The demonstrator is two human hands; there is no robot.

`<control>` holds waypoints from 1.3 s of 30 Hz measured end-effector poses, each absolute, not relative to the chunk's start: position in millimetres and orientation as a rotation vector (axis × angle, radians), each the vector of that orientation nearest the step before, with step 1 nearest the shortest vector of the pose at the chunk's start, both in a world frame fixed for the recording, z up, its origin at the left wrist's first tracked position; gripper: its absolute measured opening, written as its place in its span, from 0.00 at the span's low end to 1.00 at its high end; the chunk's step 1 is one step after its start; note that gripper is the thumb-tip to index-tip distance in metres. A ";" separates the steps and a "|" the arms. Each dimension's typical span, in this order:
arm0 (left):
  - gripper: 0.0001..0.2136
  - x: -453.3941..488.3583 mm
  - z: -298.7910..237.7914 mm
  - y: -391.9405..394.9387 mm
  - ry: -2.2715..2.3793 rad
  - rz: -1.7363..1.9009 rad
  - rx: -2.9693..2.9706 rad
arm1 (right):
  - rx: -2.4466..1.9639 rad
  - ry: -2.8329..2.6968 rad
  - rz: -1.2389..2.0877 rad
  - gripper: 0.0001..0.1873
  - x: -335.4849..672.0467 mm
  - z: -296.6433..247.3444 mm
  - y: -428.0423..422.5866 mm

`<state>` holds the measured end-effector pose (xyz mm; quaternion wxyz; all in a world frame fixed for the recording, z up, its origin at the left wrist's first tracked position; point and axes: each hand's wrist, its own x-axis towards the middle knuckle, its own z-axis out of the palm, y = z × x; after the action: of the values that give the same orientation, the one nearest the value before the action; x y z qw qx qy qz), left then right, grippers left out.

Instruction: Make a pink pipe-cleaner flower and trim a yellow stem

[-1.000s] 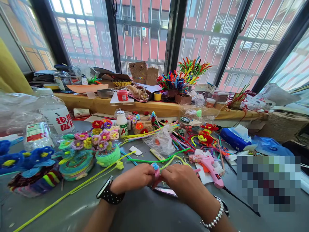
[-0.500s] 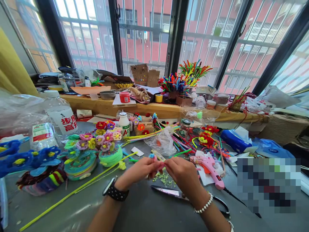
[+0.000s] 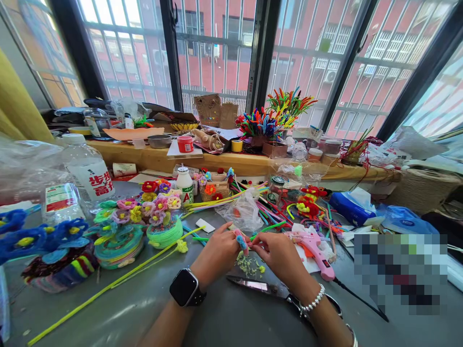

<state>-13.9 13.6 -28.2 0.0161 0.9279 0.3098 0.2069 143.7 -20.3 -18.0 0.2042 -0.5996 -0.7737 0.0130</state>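
From here I'm seeing the left hand (image 3: 221, 253) holding a small pink-and-blue fuzzy piece (image 3: 241, 241) above the tabletop (image 3: 231, 330), its grip closing round the piece; the right hand (image 3: 278, 255) is keeping a narrow grip, fingertips pinching what looks like the piece's pink end; what could go wrong: too hard a tug between the hands could be bending the piece out of shape or slipping it loose; a drop could be landing it in the green clippings (image 3: 249, 265) just below, with bits clinging to the fuzz; the scissors (image 3: 258, 285) are lying near, handles partly under the right wrist (pointed end facing left, watch that), so a lowered forearm could be snagging them; the pink glue gun (image 3: 316, 253) is lying just right of the right hand, so an outward swing could be knocking it (hot or not, can't tell); for edges, flower pots (image 3: 164, 233) and yellow stems (image 3: 108, 285) are limiting the left, strewn stems and a plastic bag (image 3: 243, 212) the far side; the widest free room is lying nearside, between the forearms.
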 end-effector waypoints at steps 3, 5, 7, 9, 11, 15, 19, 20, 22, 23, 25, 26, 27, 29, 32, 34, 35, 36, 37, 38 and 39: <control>0.12 -14.7 -30.8 14.8 0.987 0.613 2.873 | -1.666 -2.168 0.035 0.04 143.8 -19.1 -19.6; 0.11 -15.8 -31.2 15.3 1.014 0.616 2.854 | -1.634 -2.186 0.037 0.04 143.1 -19.7 -19.7; 0.11 -17.0 -30.1 15.3 1.016 0.629 2.824 | -1.598 -2.205 0.022 0.03 142.0 -20.0 -20.2; 0.11 -18.2 -28.0 14.9 1.001 0.630 2.792 | -1.568 -2.226 -0.021 0.03 140.7 -20.0 -20.8; 0.11 -19.2 -25.7 14.7 0.997 0.610 2.763 | -1.549 -2.260 -0.101 0.04 139.3 -20.1 -21.4; 0.11 -21.3 -23.8 16.4 1.052 0.517 2.657 | -1.489 -2.343 -0.339 0.06 136.4 -23.1 -22.0; 0.13 -23.3 -26.3 19.5 1.132 0.426 2.430 | -1.360 -2.365 -0.506 0.06 134.5 -28.5 -22.0; 0.14 -23.6 -27.0 20.0 1.116 0.434 2.365 | -1.332 -2.352 -0.537 0.06 134.3 -29.6 -21.8; 0.15 -24.0 -27.8 20.5 1.052 0.473 2.222 | -1.283 -2.299 -0.601 0.06 133.7 -31.3 -21.3; 0.15 -24.2 -27.8 20.5 1.014 0.492 2.138 | -1.259 -2.269 -0.630 0.06 133.5 -31.9 -20.9; 0.16 -24.5 -27.1 20.1 0.939 0.511 1.961 | -1.206 -2.218 -0.678 0.07 133.1 -32.8 -20.4; 0.16 -24.7 -26.5 19.7 0.902 0.512 1.875 | -1.183 -2.200 -0.697 0.08 133.0 -33.1 -20.3; 0.17 -24.8 -25.6 19.4 0.869 0.514 1.796 | -1.162 -2.189 -0.711 0.08 133.1 -33.4 -20.3; 0.17 -25.2 -23.6 18.6 0.819 0.519 1.673 | -1.124 -2.175 -0.728 0.08 133.4 -33.7 -20.7; 0.16 -26.2 -20.2 17.5 0.753 0.504 1.536 | -1.077 -2.158 -0.742 0.08 133.9 -32.7 -22.0; 0.15 -27.7 -17.7 16.5 0.703 0.473 1.439 | -1.044 -2.147 -0.749 0.09 133.8 -31.0 -23.1; 0.15 -28.6 -16.3 15.8 0.680 0.456 1.387 | -1.027 -2.144 -0.750 0.09 133.7 -30.1 -23.7; 0.14 -29.6 -15.0 15.1 0.662 0.442 1.340 | -1.011 -2.144 -0.749 0.09 133.5 -29.3 -24.3; 0.14 -30.5 -13.7 14.3 0.649 0.432 1.301 | -0.994 -2.144 -0.747 0.10 133.2 -28.7 -24.9; 0.13 -31.2 -12.7 13.5 0.641 0.423 1.273 | -0.980 -2.143 -0.748 0.10 132.9 -28.5 -25.4; 0.13 -31.6 -11.9 12.9 0.633 0.414 1.257 | -0.968 -2.143 -0.749 0.10 132.7 -28.6 -25.7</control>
<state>-31.6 12.9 -11.9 0.7428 0.5737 0.2888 0.1889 132.7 -25.7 -28.6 0.3306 -0.3703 -0.8194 -0.2865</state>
